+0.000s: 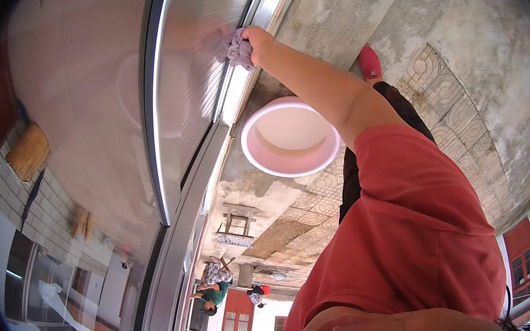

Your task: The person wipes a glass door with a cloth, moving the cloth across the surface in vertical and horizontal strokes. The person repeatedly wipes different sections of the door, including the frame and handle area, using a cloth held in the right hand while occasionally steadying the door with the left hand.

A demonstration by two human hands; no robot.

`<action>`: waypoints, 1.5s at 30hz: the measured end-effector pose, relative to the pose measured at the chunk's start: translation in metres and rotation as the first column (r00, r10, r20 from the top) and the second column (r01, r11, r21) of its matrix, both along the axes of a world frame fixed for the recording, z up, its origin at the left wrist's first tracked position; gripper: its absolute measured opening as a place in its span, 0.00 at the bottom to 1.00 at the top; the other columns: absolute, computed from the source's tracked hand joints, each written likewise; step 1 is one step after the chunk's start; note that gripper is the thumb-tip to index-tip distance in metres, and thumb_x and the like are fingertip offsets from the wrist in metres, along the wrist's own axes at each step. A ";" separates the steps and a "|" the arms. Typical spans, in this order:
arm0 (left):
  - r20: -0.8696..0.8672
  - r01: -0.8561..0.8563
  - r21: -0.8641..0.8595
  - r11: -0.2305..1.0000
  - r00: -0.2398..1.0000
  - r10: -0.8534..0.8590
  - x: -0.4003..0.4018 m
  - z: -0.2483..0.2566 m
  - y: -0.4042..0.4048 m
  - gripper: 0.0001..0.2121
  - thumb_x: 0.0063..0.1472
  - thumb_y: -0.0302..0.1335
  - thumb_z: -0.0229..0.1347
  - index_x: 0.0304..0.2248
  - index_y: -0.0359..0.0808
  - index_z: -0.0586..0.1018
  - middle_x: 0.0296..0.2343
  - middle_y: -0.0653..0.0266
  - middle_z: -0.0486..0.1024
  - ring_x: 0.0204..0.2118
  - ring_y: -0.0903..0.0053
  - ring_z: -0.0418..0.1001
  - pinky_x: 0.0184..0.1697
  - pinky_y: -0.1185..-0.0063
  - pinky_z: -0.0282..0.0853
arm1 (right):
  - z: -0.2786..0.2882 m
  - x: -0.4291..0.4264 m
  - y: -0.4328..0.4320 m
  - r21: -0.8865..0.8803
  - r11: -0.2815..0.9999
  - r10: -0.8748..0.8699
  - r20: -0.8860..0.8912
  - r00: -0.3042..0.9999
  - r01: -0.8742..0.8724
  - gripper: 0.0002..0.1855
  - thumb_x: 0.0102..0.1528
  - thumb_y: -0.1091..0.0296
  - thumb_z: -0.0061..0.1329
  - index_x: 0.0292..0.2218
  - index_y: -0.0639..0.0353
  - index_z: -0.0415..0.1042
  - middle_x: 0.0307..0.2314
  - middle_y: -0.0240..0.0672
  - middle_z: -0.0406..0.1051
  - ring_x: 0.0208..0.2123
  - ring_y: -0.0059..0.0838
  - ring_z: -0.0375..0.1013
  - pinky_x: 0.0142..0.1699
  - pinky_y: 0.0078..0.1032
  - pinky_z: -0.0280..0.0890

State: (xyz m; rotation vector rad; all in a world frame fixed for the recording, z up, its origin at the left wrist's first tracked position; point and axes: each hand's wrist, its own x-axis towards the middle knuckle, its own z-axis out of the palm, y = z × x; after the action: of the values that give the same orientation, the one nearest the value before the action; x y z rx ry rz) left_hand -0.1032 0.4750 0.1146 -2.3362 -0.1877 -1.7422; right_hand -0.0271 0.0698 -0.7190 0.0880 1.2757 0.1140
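My right hand [259, 44] grips a crumpled greyish-purple cloth [239, 51] at the end of my stretched arm. The cloth presses against the lower edge of a glossy panel [204, 64], beside its metal frame [232, 95]. The panel surface mirrors the cloth. Below my forearm, a round pink basin [264, 158] stands on the floor with cloudy, pale liquid [290, 126] in it. My arm overlaps a little of its rim. My left hand is out of view.
A metal upright [155, 129] borders a large reflective pane [86, 63]. Concrete [521, 87] and patterned tiles [468, 142] cover the ground, damp around the basin. My red shoe [369, 63] rests there. A small stool [237, 225] and two people [215, 289] are farther back.
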 end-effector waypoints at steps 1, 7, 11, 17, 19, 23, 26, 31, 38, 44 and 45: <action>-0.003 0.008 -0.006 1.000 1.000 -0.008 0.005 -0.003 -0.001 0.29 0.63 0.37 0.52 0.64 0.49 0.66 0.70 0.53 0.30 0.71 0.48 0.37 0.68 0.49 0.46 | -0.010 0.005 -0.024 -0.036 0.999 0.002 0.006 1.000 -0.002 0.13 0.56 0.74 0.43 0.43 0.66 0.69 0.39 0.45 0.73 0.38 0.47 0.76 0.45 0.55 0.74; -0.019 -0.034 -0.050 0.998 0.999 0.033 0.002 -0.015 -0.018 0.27 0.62 0.36 0.53 0.61 0.45 0.69 0.67 0.50 0.37 0.69 0.48 0.43 0.66 0.51 0.51 | 0.028 0.027 -0.160 -0.283 0.959 0.031 0.018 0.999 -0.024 0.10 0.57 0.73 0.44 0.40 0.66 0.70 0.38 0.42 0.73 0.38 0.39 0.76 0.42 0.47 0.76; -0.021 -0.023 -0.060 0.998 1.000 0.022 0.005 -0.014 -0.030 0.26 0.62 0.35 0.53 0.60 0.42 0.70 0.65 0.48 0.42 0.67 0.48 0.46 0.64 0.53 0.54 | -0.024 0.047 -0.253 -0.350 0.937 0.069 0.195 0.978 0.004 0.18 0.58 0.66 0.46 0.49 0.62 0.68 0.45 0.45 0.69 0.45 0.42 0.73 0.48 0.42 0.73; -0.023 0.001 -0.078 0.997 1.000 -0.003 0.010 -0.020 -0.034 0.25 0.60 0.33 0.53 0.57 0.38 0.73 0.61 0.45 0.49 0.64 0.48 0.51 0.62 0.55 0.58 | -0.045 -0.010 -0.287 -0.492 0.869 0.122 0.311 0.943 0.050 0.13 0.57 0.69 0.45 0.42 0.64 0.72 0.41 0.42 0.76 0.41 0.42 0.78 0.48 0.44 0.75; -0.022 0.022 -0.095 0.995 0.999 -0.025 0.013 -0.021 -0.031 0.24 0.60 0.33 0.53 0.56 0.37 0.74 0.60 0.44 0.51 0.63 0.48 0.53 0.61 0.56 0.60 | -0.012 -0.049 -0.287 -0.321 0.942 0.055 0.430 0.901 0.096 0.21 0.57 0.65 0.45 0.49 0.67 0.73 0.46 0.45 0.76 0.47 0.45 0.77 0.55 0.45 0.71; -0.022 0.066 -0.123 0.990 0.997 -0.070 0.015 -0.022 -0.021 0.23 0.59 0.32 0.54 0.54 0.34 0.75 0.58 0.42 0.56 0.62 0.48 0.57 0.59 0.57 0.63 | 0.122 -0.120 -0.251 -0.216 0.961 -0.025 0.548 0.836 0.170 0.28 0.57 0.60 0.46 0.54 0.69 0.71 0.53 0.48 0.72 0.54 0.47 0.72 0.62 0.45 0.64; -0.025 0.101 -0.148 0.984 0.994 -0.106 0.010 -0.021 -0.008 0.23 0.59 0.32 0.54 0.53 0.32 0.77 0.56 0.41 0.60 0.60 0.47 0.59 0.58 0.58 0.65 | 0.139 -0.154 -0.232 -0.081 0.978 -0.077 0.723 0.687 0.195 0.33 0.56 0.58 0.46 0.58 0.69 0.67 0.57 0.48 0.69 0.58 0.47 0.69 0.66 0.45 0.60; -0.065 0.188 -0.239 0.953 0.976 -0.209 0.008 -0.017 0.021 0.22 0.58 0.31 0.54 0.50 0.29 0.79 0.54 0.38 0.65 0.58 0.47 0.64 0.56 0.60 0.69 | 0.180 -0.182 -0.187 -0.013 0.993 -0.054 0.834 0.548 0.119 0.38 0.61 0.53 0.37 0.66 0.68 0.54 0.64 0.52 0.57 0.65 0.50 0.60 0.69 0.49 0.54; -0.058 0.341 0.142 0.929 0.940 -0.336 0.021 -0.033 0.014 0.18 0.59 0.31 0.58 0.50 0.47 0.82 0.67 0.32 0.25 0.70 0.40 0.29 0.64 0.48 0.46 | 0.267 -0.198 -0.133 -0.006 0.999 -0.018 0.900 0.435 0.053 0.36 0.62 0.55 0.37 0.65 0.68 0.56 0.62 0.52 0.60 0.63 0.49 0.62 0.69 0.47 0.55; -0.016 0.222 0.240 0.945 0.974 -0.225 0.017 -0.046 -0.002 0.24 0.56 0.36 0.57 0.54 0.52 0.79 0.65 0.27 0.35 0.69 0.37 0.36 0.64 0.44 0.46 | 0.375 -0.233 -0.089 0.118 0.993 -0.117 0.912 0.392 0.023 0.29 0.65 0.54 0.37 0.58 0.68 0.66 0.56 0.48 0.69 0.58 0.47 0.69 0.66 0.46 0.60; -0.009 0.229 0.254 0.940 0.972 -0.234 0.018 -0.047 -0.003 0.25 0.55 0.37 0.57 0.55 0.54 0.79 0.65 0.27 0.37 0.69 0.36 0.37 0.64 0.42 0.44 | 0.391 -0.235 -0.083 0.012 0.999 -0.029 0.883 0.469 0.039 0.29 0.65 0.54 0.37 0.58 0.68 0.66 0.56 0.48 0.69 0.58 0.47 0.69 0.66 0.46 0.60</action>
State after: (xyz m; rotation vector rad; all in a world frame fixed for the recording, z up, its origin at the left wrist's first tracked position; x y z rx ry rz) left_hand -0.0855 0.4720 0.0674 -2.2249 0.3037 -1.7729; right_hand -0.2622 -0.0134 -0.3278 0.0312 0.1938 0.0958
